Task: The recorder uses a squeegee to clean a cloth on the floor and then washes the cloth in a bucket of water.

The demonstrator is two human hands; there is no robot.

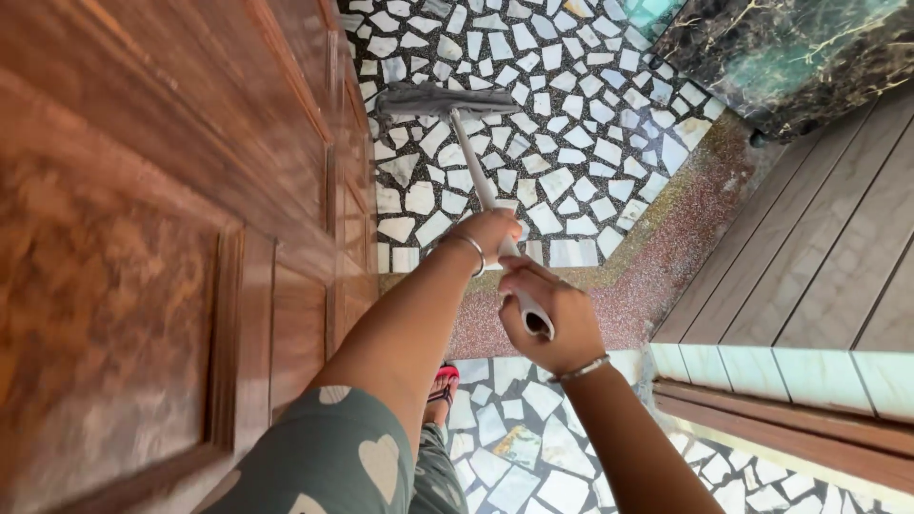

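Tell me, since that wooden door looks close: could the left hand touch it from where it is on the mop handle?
Probably yes. The left hand grips the mop handle just beside the wooden door, with only bare mosaic floor between them and nothing blocking the way.

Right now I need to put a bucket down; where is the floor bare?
Bare mosaic floor lies right of the mop head, up to the marble block. Crowded: the strip along the wooden door, where both hands hold the mop handle.

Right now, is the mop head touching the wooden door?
Cannot tell. In the head view the mop head lies on the mosaic floor with its left end right at the door, and no contact or gap shows plainly.
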